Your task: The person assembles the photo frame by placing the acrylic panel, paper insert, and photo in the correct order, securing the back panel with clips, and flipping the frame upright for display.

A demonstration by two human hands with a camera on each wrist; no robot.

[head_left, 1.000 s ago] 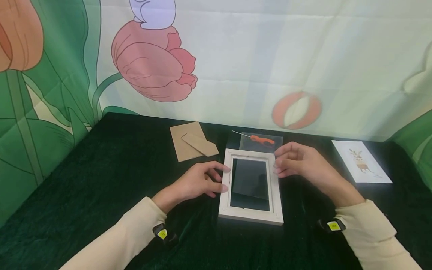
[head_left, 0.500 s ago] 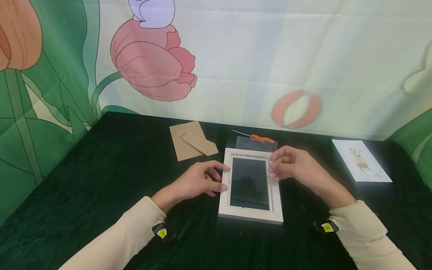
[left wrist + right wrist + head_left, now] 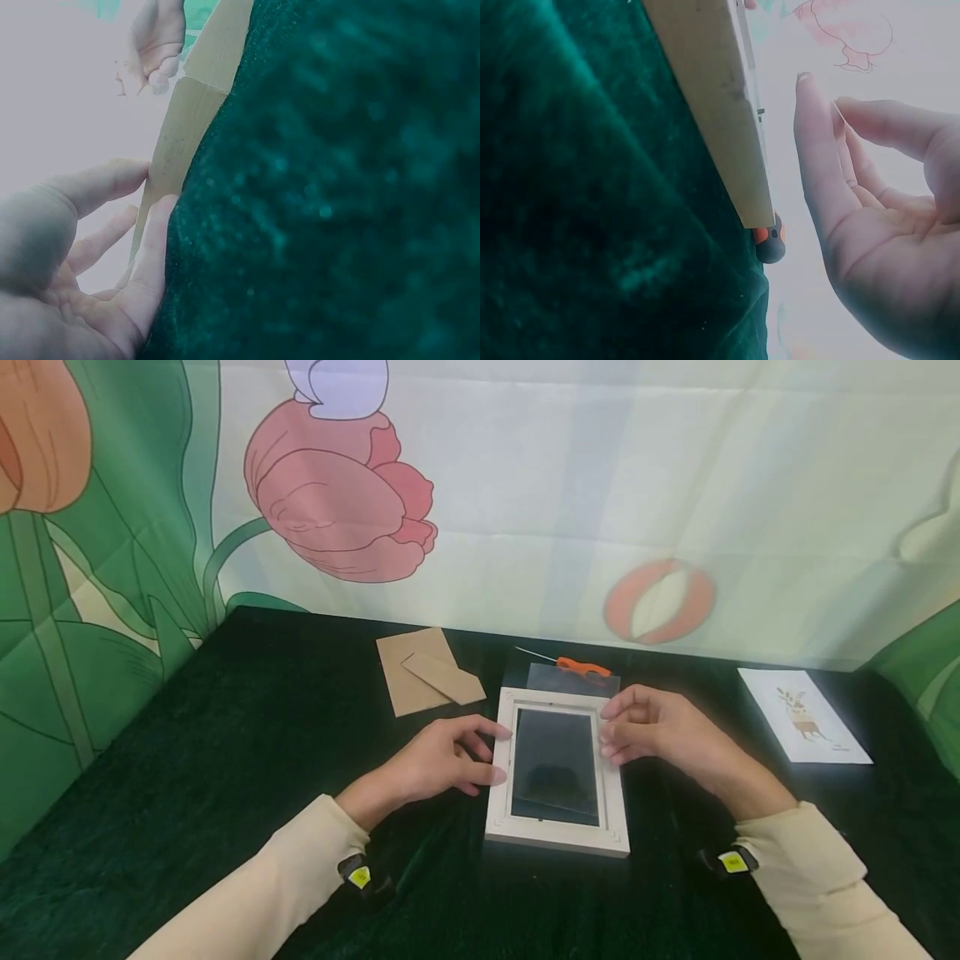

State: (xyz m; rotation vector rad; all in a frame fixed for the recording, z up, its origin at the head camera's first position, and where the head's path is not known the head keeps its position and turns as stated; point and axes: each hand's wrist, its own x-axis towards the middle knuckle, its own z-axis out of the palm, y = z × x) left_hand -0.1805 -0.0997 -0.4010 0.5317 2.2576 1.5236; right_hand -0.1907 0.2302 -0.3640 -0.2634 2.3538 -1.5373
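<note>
In the head view, the white frame (image 3: 555, 832) is lying flat, off centre towards five o'clock. My left hand (image 3: 438, 760) is resting loosely spread fingertips on its nine o'clock rim, not gripping. My right hand (image 3: 667, 727) is pinching what I'm reading as a clear pane (image 3: 547, 678) by its three o'clock edge, over the frame. I'm judging the work as partway: the pane isn't looking seated, and the brown board (image 3: 397, 668) at ten o'clock and printed card (image 3: 806, 718) between two and three are lying apart (so is the orange-handled tool (image 3: 581, 667), near twelve). Frame and pane are both running lengthwise, roughly twelve to six.

In the left wrist view, the frame's side is running up towards one o'clock, my fingers touching it.

In the right wrist view, that side is slanting from five to eleven; my fingertips are nearly meeting beside it, the pane barely showing.
</note>
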